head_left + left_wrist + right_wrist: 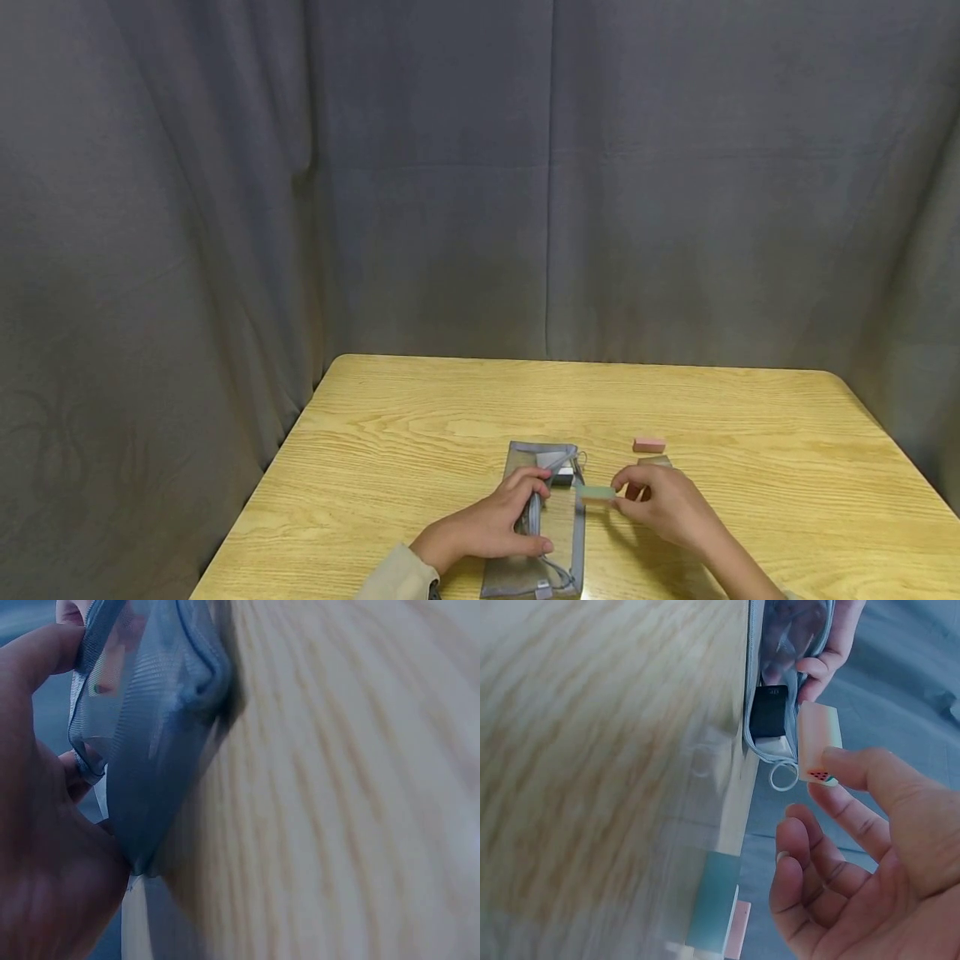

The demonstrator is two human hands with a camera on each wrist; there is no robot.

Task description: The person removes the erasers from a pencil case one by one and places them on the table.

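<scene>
A grey-blue mesh zip pouch [577, 546] lies on the table with its mouth held apart. My left hand [498, 521] grips the edge of its opening, thumb nearer me and fingers at the far side; mesh folds [161, 735] fill the left wrist view. Inside the pouch's far end sits a black-and-white block [770, 711]. Between thumb and index finger, my right hand [671, 504] pinches a pastel eraser [819, 739], pale green to pinkish, with a small watermelon print. That eraser is just over the pouch's right edge, beside the zip's ring [784, 775].
A pink block [648, 444] rests on the table beyond my right hand. Near it lies a green block [714, 900], partly hidden by that hand in the head view. Clear plastic film [697, 780] shows in the right wrist view. Grey curtains [435, 208] hang behind the table.
</scene>
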